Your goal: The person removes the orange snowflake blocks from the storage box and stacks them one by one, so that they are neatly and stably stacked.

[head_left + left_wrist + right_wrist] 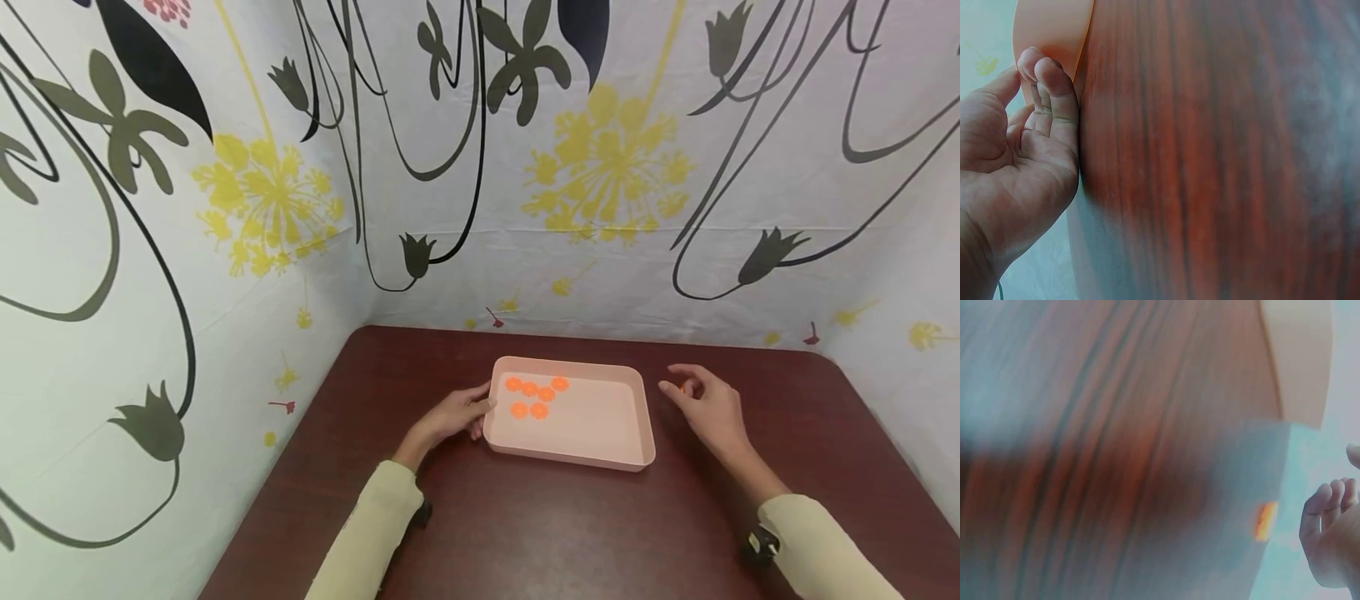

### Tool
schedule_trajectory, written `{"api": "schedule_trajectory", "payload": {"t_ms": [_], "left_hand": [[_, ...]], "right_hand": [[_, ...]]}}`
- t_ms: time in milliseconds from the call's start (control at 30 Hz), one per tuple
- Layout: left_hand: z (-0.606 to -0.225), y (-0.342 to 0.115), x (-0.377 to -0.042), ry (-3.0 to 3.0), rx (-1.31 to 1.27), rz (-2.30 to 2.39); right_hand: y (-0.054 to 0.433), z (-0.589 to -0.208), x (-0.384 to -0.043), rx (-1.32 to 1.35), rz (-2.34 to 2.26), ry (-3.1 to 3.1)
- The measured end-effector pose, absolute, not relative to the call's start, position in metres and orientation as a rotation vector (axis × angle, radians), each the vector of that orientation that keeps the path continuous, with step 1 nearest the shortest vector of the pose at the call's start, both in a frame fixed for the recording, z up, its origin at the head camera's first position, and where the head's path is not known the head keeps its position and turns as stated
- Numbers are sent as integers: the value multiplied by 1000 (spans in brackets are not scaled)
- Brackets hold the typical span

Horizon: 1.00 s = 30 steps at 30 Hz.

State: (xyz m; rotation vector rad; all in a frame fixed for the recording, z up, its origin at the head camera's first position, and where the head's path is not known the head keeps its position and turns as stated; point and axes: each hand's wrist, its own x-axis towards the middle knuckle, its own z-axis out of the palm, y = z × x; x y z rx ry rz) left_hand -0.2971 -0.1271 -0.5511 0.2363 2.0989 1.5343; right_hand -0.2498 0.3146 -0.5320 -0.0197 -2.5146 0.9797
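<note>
A shallow pale-pink tray (592, 457) lies on the dark wooden table. Inside it, toward the left, are several small flat orange pieces (539, 411) with scalloped edges; their kind is unclear. At the tray's left end my left hand (453, 412) grips the wall, as the left wrist view shows with thumb and fingers (1057, 81) at the tray (1054, 28). My right hand (711, 408) is right of the tray, fingers loosely bent and thumb apart. Another orange piece (1266, 520) is on the table near that hand, apart from its fingers in the right wrist view.
The reddish-brown table (555, 533) surrounds the tray on all sides. Behind it and along the left hangs a patterned cloth (487, 183) with flowers and stems. A dark band with a device (763, 543) is on the right wrist.
</note>
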Motion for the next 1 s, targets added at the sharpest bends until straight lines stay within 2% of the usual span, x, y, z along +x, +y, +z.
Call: {"api": "schedule_trajectory", "payload": {"t_ms": [633, 1000], "left_hand": [[-549, -127, -297, 2096, 227, 1530], [-550, -126, -297, 2111, 211, 1528]], "right_hand": [[250, -524, -242, 170, 1212, -2547], [221, -525, -253, 185, 1280, -2503]]}}
